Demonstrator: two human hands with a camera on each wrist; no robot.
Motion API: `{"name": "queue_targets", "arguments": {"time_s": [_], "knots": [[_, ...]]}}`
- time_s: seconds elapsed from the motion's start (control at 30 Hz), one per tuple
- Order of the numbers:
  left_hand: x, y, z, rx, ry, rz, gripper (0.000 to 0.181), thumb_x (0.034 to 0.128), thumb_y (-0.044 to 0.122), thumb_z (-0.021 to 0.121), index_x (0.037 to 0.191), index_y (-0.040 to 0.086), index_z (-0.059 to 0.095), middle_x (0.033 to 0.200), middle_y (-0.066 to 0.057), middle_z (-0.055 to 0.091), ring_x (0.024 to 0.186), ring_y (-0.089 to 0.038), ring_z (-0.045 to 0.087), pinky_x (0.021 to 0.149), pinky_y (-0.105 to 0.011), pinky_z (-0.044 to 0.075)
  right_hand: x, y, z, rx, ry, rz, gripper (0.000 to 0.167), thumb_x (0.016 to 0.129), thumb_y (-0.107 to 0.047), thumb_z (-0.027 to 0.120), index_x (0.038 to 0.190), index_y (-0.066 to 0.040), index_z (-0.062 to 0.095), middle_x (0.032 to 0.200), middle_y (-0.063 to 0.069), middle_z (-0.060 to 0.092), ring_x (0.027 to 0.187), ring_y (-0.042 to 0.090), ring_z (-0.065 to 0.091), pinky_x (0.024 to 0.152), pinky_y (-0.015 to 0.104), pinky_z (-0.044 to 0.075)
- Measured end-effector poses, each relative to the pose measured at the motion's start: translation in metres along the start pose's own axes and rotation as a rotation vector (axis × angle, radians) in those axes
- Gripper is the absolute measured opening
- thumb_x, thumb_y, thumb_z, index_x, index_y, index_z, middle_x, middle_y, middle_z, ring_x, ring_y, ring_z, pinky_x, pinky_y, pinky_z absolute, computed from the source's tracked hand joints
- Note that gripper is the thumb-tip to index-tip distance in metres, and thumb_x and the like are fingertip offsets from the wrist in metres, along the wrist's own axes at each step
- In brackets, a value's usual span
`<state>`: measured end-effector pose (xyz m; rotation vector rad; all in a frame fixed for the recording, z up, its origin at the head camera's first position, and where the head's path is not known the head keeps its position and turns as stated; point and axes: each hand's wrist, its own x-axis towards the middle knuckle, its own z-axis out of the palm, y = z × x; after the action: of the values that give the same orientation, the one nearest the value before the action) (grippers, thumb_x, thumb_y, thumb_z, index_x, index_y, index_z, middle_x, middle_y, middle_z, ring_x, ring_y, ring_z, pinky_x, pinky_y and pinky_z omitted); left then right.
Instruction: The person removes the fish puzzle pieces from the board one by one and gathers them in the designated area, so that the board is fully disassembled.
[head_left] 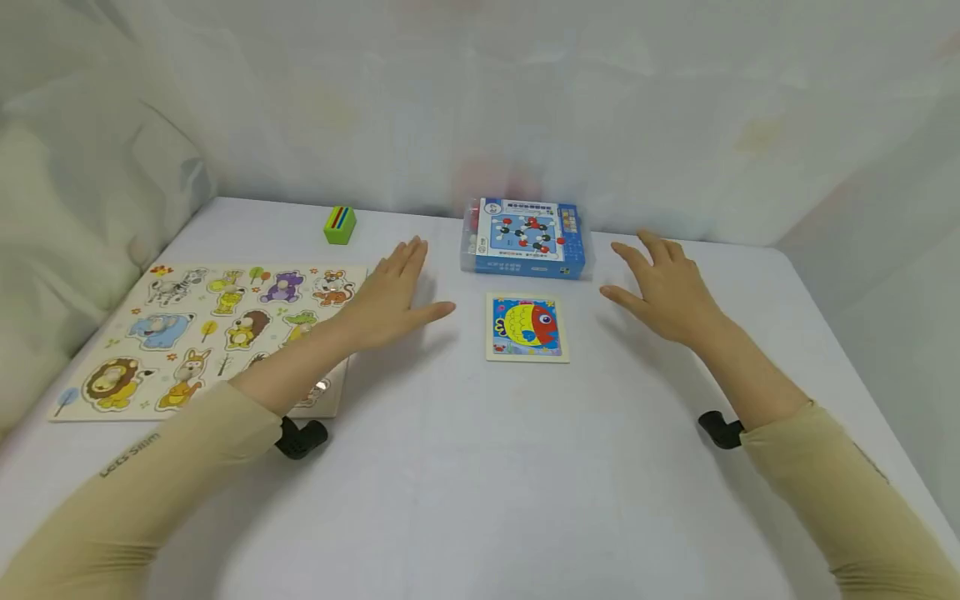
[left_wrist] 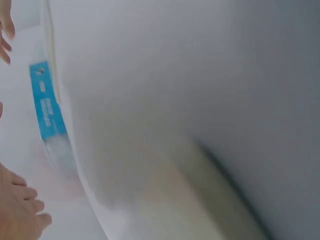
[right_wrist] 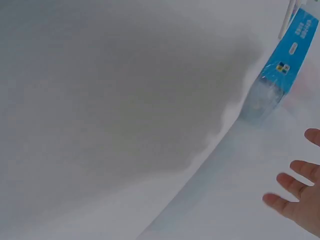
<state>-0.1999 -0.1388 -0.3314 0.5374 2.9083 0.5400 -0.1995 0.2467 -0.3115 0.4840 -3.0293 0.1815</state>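
White-covered surface, pale hanging cloth behind. Fish puzzle lies flat near the middle of the surface, between the two hands; blue box with a molecule picture just beyond it, near the far edge. Left hand: grip spread, fingers extended, thumb well out; raised near the right edge of the animal puzzle board, forearm crossing above it. Right hand: grip spread, fingers apart and slightly bent, raised right of the box and fish puzzle. Green block, striped top, beyond the board.
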Motion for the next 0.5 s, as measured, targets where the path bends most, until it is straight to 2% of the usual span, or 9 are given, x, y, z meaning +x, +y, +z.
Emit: {"name": "queue_targets", "arguments": {"time_s": [0.07, 0.23, 0.37, 0.5], "knots": [[0.004, 0.009, 0.0, -0.082, -0.004, 0.025, 0.098, 0.092, 0.065, 0.051, 0.159, 0.008, 0.008, 0.169, -0.011, 0.007, 0.157, -0.032, 0.007, 0.128, -0.052, 0.013, 0.005, -0.008, -0.001, 0.05, 0.024, -0.014, 0.064, 0.098, -0.043, 0.057, 0.149, -0.01, 0.04, 0.153, 0.027, 0.034, 0.138, 0.05, 0.035, 0.108, 0.07, 0.036], [0.014, 0.026, 0.002, -0.237, -0.033, 0.094, 0.083, 0.0935, 0.053, 0.057, 0.156, 0.009, 0.025, 0.164, -0.01, 0.028, 0.153, -0.03, 0.025, 0.126, -0.049, 0.023, 0.02, -0.028, 0.001, 0.212, 0.003, -0.021, 0.052, 0.096, -0.03, 0.063, 0.141, -0.009, 0.049, 0.142, 0.021, 0.047, 0.125, 0.038, 0.051, 0.101, 0.056, 0.05], [0.023, 0.035, 0.006, -0.296, -0.066, 0.13, 0.077, 0.093, 0.048, 0.059, 0.154, 0.01, 0.032, 0.161, -0.009, 0.034, 0.152, -0.029, 0.029, 0.125, -0.049, 0.026, 0.033, -0.042, 0.005, 0.35, -0.05, -0.061, 0.044, 0.095, -0.023, 0.064, 0.136, -0.009, 0.054, 0.134, 0.015, 0.054, 0.111, 0.03, 0.059, 0.092, 0.046, 0.055], [0.033, 0.04, 0.012, -0.318, -0.111, 0.132, 0.076, 0.0904, 0.046, 0.062, 0.153, 0.013, 0.035, 0.16, -0.008, 0.036, 0.15, -0.028, 0.031, 0.122, -0.053, 0.03, 0.045, -0.057, 0.007, 0.457, -0.11, -0.124, 0.041, 0.094, -0.019, 0.066, 0.133, -0.009, 0.056, 0.126, 0.012, 0.061, 0.106, 0.027, 0.061, 0.092, 0.043, 0.056]]}}
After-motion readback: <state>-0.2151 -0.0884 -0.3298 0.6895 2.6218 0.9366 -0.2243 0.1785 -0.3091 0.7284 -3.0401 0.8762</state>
